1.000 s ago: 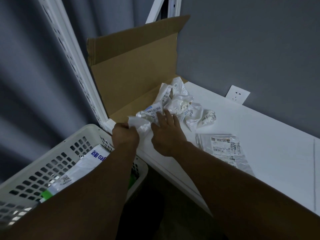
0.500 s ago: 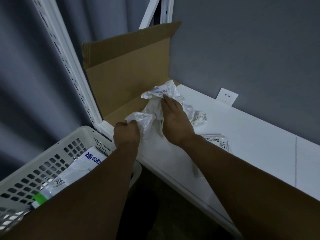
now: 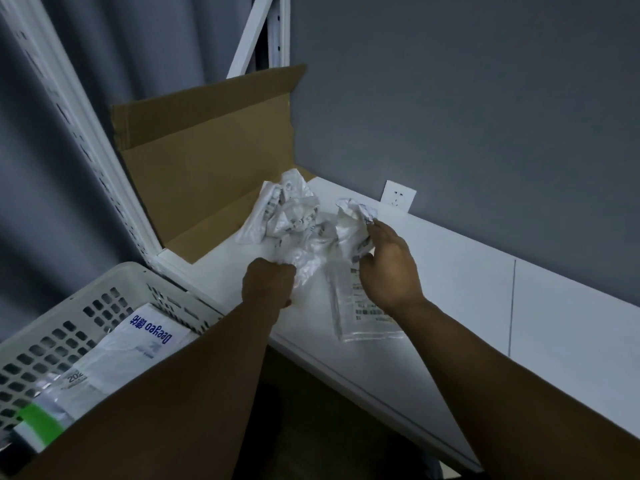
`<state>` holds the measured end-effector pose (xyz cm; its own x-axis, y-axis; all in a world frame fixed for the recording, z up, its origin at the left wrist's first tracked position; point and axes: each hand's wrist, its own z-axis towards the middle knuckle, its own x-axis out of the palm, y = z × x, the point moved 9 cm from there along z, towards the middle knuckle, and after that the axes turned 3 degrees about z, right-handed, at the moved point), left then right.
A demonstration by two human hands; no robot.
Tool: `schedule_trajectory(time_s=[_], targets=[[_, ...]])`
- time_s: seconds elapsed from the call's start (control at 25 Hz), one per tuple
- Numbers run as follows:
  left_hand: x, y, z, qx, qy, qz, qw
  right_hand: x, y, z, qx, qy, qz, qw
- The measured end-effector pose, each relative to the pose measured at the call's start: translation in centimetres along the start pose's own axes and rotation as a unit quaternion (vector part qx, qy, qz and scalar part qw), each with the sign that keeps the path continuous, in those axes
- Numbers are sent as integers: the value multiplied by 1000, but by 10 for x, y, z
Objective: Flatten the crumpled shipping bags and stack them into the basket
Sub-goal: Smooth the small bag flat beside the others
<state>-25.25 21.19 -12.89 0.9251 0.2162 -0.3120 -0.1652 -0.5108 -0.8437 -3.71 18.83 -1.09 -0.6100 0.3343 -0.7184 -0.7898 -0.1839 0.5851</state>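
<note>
The crumpled white plastic shipping bag [image 3: 322, 251] lies over the white bench [image 3: 485, 306], its length strung between your hands. Your left hand [image 3: 268, 285] fists its near end and your right hand [image 3: 389, 268] fingers [image 3: 375, 230] pinch the far corner. The white perforated plastic basket [image 3: 69, 306] sits nearer your left.

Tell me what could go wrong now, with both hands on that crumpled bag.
1. The left hand and right hand grip the crumpled bag at opposite ends; its thin film might tear if pulled hard.
2. It lies against the pile of crumpled bags, which could get dragged along.
3. The flat labelled bag sits near the table edge beneath the right wrist; a sweep could knock it off.
</note>
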Motion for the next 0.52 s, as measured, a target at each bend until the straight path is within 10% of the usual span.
schedule_trajectory(time_s=[0.52], targets=[[2, -24, -12, 88, -129, 216, 964, -3, -25, -16, 78, 35, 82, 993]])
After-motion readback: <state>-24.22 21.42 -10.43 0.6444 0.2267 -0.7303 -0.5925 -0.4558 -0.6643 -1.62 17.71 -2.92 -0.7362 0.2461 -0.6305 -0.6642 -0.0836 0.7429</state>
